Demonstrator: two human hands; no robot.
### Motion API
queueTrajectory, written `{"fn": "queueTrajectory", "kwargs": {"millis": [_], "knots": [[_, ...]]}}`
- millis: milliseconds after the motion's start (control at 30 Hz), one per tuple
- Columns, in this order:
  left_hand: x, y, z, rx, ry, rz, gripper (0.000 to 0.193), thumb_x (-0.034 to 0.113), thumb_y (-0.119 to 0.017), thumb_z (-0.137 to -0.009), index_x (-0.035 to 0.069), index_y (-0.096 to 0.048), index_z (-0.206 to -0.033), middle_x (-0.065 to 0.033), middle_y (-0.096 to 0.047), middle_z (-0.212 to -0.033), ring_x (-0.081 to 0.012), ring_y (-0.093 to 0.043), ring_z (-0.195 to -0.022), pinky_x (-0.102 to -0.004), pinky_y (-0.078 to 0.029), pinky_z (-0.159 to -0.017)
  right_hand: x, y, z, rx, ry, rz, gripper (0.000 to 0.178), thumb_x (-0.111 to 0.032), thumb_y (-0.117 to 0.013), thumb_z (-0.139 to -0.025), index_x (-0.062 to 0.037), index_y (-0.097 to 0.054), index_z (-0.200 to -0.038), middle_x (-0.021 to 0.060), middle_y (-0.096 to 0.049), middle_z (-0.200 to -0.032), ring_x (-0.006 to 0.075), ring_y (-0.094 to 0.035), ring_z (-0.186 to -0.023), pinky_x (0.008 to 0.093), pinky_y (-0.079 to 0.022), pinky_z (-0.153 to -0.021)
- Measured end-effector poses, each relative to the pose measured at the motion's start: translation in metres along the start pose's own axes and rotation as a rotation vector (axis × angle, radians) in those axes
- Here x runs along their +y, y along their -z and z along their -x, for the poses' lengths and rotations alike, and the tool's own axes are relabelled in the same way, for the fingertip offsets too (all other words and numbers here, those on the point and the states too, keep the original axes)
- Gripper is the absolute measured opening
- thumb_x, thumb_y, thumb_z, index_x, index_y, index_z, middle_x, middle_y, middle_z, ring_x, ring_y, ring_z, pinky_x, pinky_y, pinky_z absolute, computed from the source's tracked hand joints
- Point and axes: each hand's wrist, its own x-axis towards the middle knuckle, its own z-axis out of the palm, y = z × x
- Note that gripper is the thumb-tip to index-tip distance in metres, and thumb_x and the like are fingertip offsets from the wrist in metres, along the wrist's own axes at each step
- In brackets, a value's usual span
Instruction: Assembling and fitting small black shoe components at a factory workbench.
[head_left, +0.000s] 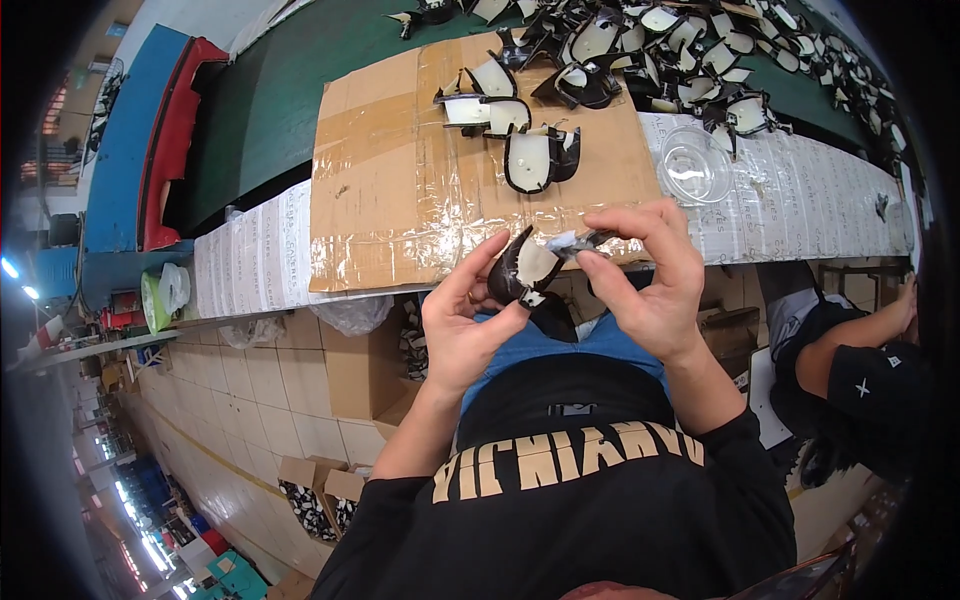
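My left hand (455,330) is closed around a black curved shoe piece (537,262) with a cream lining, held just over the table's near edge. My right hand (655,290) pinches a small strip (566,244), dark with a whitish end, between thumb and forefinger. That strip reaches to the upper right side of the shoe piece; whether they are joined I cannot tell. Beyond my hands, several similar black pieces (528,160) with cream linings lie on a taped cardboard sheet (375,200).
A large heap of the same black pieces (690,50) covers the far right on a green surface (265,115). A clear plastic tub (693,165) stands right of the cardboard. A co-worker (860,370) sits close at the right. Below the table is a cardboard box (355,370).
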Motion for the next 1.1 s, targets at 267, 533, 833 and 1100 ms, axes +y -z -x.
{"fn": "queueTrajectory", "kwargs": {"millis": [267, 533, 833, 1100], "knots": [[0.005, -0.001, -0.001, -0.03, -0.013, 0.013, 0.07, -0.018, -0.064, -0.078, -0.009, -0.045, -0.145, -0.0165, -0.062, -0.13, -0.0168, -0.064, -0.112, -0.0284, -0.056, -0.092, -0.003, -0.002, 0.009, -0.14, -0.005, -0.065, 0.032, -0.011, -0.084, -0.071, -0.0083, -0.074, -0.101, 0.0013, -0.072, -0.088, 0.0201, -0.057, -0.079, 0.0328, -0.039, -0.08], [0.005, -0.002, -0.001, -0.001, -0.001, 0.012, 0.069, -0.019, -0.062, -0.078, -0.009, -0.045, -0.145, -0.0175, -0.063, -0.127, -0.0173, -0.066, -0.109, -0.0286, -0.056, -0.093, 0.0, -0.003, 0.006, -0.115, 0.083, 0.045, 0.032, -0.012, -0.084, -0.07, -0.0103, -0.074, -0.101, -0.0003, -0.071, -0.085, 0.0203, -0.057, -0.08, 0.0346, -0.038, -0.081], [0.01, 0.008, -0.001, 0.05, 0.054, 0.17, 0.065, -0.017, -0.066, -0.08, -0.009, -0.048, -0.142, -0.017, -0.066, -0.122, -0.0168, -0.067, -0.106, -0.0299, -0.058, -0.09, 0.009, 0.006, -0.004, -0.004, 0.029, 0.118, 0.03, -0.008, -0.082, -0.072, -0.0083, -0.075, -0.101, 0.001, -0.071, -0.086, 0.0208, -0.058, -0.082, 0.0337, -0.04, -0.083], [0.046, 0.117, 0.053, 0.073, 0.249, -0.474, 0.051, -0.007, -0.074, -0.077, -0.005, -0.065, -0.127, -0.0091, -0.072, -0.104, -0.0108, -0.067, -0.097, -0.0254, -0.053, -0.081, 0.023, 0.016, -0.004, 0.045, -0.115, 0.024, 0.03, -0.006, -0.081, -0.075, -0.0076, -0.074, -0.104, 0.0017, -0.067, -0.088, 0.0167, -0.054, -0.083, 0.0297, -0.041, -0.08]]}}
